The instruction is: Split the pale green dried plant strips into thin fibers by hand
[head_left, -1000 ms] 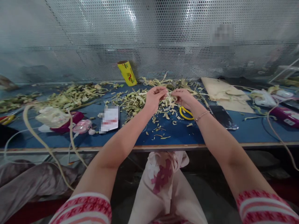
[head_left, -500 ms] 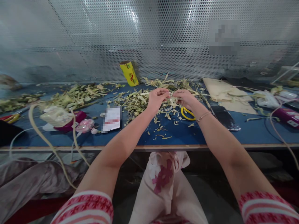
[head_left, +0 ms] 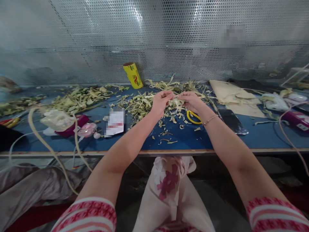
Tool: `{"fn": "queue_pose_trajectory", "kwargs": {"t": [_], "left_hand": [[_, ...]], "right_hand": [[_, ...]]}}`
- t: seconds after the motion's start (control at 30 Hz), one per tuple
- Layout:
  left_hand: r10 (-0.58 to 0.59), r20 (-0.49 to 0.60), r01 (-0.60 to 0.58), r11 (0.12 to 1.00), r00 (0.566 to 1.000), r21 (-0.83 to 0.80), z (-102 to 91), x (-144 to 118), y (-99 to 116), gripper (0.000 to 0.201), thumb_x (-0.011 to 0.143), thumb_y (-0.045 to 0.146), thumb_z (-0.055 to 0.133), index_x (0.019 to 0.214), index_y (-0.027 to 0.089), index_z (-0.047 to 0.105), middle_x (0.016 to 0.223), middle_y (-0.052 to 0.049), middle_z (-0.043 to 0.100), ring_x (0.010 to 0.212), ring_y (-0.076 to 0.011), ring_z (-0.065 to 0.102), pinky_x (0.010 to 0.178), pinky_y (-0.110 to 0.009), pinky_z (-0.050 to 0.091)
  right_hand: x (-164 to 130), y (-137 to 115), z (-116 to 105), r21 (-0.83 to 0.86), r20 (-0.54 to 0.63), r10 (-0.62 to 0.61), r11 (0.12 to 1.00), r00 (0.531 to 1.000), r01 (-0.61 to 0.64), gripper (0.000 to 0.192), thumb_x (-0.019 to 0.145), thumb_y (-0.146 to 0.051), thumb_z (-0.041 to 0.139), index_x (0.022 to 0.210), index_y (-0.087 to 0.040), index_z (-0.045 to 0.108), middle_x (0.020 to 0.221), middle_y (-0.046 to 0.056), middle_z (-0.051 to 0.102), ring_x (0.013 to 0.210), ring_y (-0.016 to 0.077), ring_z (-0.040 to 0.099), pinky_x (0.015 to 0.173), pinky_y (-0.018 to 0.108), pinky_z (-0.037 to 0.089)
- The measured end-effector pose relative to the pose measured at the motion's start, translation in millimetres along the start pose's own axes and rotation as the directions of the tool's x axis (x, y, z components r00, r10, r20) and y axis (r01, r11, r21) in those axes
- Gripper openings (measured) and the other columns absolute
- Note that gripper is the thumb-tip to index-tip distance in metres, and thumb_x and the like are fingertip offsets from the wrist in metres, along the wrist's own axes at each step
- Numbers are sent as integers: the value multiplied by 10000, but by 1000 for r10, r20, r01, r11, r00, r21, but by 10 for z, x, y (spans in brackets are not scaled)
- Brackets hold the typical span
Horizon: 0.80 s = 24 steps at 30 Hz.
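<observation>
My left hand (head_left: 161, 102) and my right hand (head_left: 191, 100) meet over a heap of dried plant scraps (head_left: 138, 105) on the blue tabletop. Both are closed in a pinch, fingertips nearly touching. Between them is a pale plant strip (head_left: 177, 102), its ends partly hidden by my fingers. Just below my right wrist lies a yellow loop (head_left: 193, 118), perhaps a scissors handle. Small curled peelings (head_left: 166, 132) are scattered on the table in front of my hands.
A yellow tube (head_left: 133, 76) leans at the perforated metal wall. Left are a phone-like item (head_left: 115, 123), a pink gadget (head_left: 87, 130) and a cable (head_left: 45, 141). Right are a dark phone (head_left: 231, 121) and beige cardboard (head_left: 227, 93). Another person's leg (head_left: 41, 187) shows lower left.
My fingers have shifted slightly while staying pinched at the same spot. More of the pale curled strip shows between my hands. The objects on the table have stayed put.
</observation>
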<state>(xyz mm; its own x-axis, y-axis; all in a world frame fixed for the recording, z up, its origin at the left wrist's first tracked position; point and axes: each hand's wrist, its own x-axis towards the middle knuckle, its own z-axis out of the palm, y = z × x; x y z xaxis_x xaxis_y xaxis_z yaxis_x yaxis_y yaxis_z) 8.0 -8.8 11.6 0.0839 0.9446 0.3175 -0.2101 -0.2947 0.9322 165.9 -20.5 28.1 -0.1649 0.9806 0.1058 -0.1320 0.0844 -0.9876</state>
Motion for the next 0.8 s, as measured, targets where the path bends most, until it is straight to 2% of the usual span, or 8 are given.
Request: {"fn": "queue_pose_trajectory", "kwargs": {"t": [0.27,0.47,0.6,0.8], "left_hand": [[19,12,-19,1000,1000,-12,20,6,-21,147,709,214,749,787,165,634,641,34,580,489,-33,401,472,-193,320],[-27,-22,25,992,999,-120,62,-28,68,88,736,138,697,746,164,614,669,27,593,529,-45,446,498,-201,346],[-54,-47,48,992,997,-118,71,-24,85,63,758,164,685,764,177,624,707,21,619,545,-54,470,522,-212,383],[37,-38,-38,999,999,-16,42,-25,51,124,738,244,725,792,184,630,719,2,623,561,-57,471,518,-200,388]], "right_hand": [[-5,-25,15,22,-5,1,1000,1000,-1,158,658,-135,740,589,-134,598,515,-28,536,487,52,476,480,185,379],[11,-9,-6,23,-31,1,1000,1000,-1,184,627,-157,778,601,-139,596,537,-30,539,510,57,483,503,199,398],[18,0,-8,10,-25,-1,1000,1000,2,179,638,-172,776,607,-144,602,555,-21,551,520,61,484,502,203,395],[19,-4,-11,10,-25,-15,1000,1000,15,203,619,-186,792,594,-146,594,542,-30,527,524,58,479,507,195,404]]}}
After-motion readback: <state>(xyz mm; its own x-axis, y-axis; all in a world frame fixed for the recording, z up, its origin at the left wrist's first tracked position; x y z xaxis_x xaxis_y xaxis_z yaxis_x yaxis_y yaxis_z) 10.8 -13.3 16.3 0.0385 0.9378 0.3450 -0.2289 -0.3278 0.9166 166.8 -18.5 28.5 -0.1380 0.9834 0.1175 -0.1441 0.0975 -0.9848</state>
